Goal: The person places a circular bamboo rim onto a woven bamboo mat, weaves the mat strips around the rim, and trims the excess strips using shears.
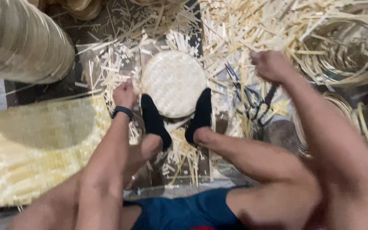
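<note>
A round woven bamboo tray is seen lying on the dark floor in the middle of the view, a little to the far side. Its near rim is pinned between two feet in black socks, one at the near left edge and one at the near right edge.

The left hand is placed at the left edge of the tray, with a black wristband worn just behind it. Its fingers are curled closed; whether the rim itself is gripped cannot be told, since the contact is hidden by the knuckles.

The right hand is held to the right of the tray, well apart from it, above the bamboo offcuts that are scattered over the far floor. Its fingers are bunched closed, and a thin pale strip may be pinched in them, though this is blurred and cannot be told for sure.

A pair of metal shears is laid on the floor between the tray and the right forearm. A flat woven bamboo mat is spread at the near left. A stack of round bamboo hoops is seen at the far left, and loose coiled bamboo rings are piled at the right.
</note>
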